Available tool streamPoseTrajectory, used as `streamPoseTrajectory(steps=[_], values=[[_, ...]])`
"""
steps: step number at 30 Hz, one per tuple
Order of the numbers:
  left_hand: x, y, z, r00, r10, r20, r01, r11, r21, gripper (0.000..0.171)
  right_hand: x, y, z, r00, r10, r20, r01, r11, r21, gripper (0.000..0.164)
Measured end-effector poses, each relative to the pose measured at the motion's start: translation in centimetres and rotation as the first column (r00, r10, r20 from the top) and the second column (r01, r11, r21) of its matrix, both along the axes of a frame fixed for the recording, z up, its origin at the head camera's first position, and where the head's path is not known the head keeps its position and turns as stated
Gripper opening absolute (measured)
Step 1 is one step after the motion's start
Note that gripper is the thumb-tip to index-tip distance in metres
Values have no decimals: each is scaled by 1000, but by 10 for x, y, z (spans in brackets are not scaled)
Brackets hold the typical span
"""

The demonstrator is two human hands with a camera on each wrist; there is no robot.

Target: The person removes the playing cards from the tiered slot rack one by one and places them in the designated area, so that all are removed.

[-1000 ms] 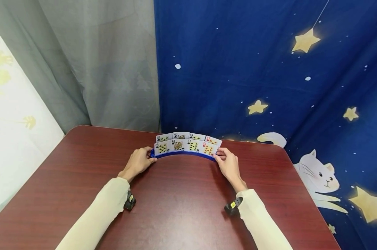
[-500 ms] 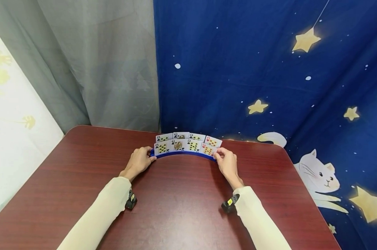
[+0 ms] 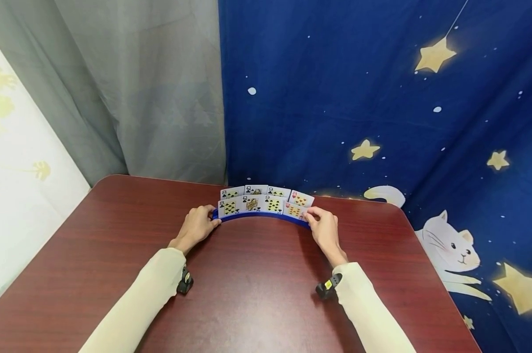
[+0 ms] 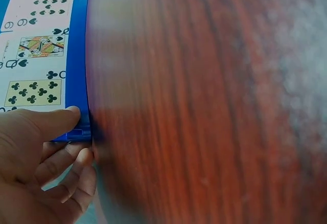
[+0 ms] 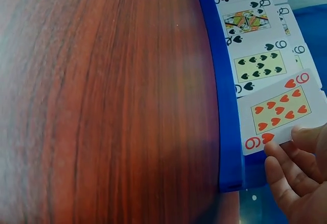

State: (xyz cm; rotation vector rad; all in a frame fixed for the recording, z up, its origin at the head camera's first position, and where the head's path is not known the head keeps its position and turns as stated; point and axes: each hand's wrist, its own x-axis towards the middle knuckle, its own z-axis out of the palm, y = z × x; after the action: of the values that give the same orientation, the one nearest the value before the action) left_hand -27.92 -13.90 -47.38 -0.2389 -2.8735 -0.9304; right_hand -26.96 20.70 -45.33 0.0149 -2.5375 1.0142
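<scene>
A blue curved playing card holder (image 3: 257, 214) lies across the table, bearing two rows of face-up cards. My left hand (image 3: 196, 226) grips its left end; in the left wrist view the thumb (image 4: 64, 119) presses on top while the fingers curl beneath. With my right hand (image 3: 325, 228) I pinch the outer edge of a hearts playing card (image 5: 281, 112) at the right end of the front row. That card is tilted against its neighbour, a spades card (image 5: 259, 66), and overlaps it. In the right wrist view the holder's right end (image 5: 232, 178) shows below it.
The reddish-brown wooden table (image 3: 248, 284) spreads out on all sides of the holder. Close behind the table's far edge hang a grey curtain (image 3: 173, 98) and a blue star-patterned curtain (image 3: 301, 108). Each wrist carries a small black camera (image 3: 185, 282).
My right hand has moved off the holder's right end onto the hearts card and now pinches it; the card has shifted slightly left and tilted. My left hand has kept its grip.
</scene>
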Motion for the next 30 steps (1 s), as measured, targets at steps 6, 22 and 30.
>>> streamPoseTrajectory(steps=[6,22,30], values=[[-1,0,0,1000,-4,-6,4,1000,-6,36,5,6,4,999,9,-48,-8,1000,19,7],[-2,0,0,1000,-6,12,6,1000,-9,39,20,56,6,960,205,193,-137,939,-315,17],[-1,-1,0,1000,-18,0,18,1000,-6,38,33,90,-2,903,262,341,-123,917,-379,28]])
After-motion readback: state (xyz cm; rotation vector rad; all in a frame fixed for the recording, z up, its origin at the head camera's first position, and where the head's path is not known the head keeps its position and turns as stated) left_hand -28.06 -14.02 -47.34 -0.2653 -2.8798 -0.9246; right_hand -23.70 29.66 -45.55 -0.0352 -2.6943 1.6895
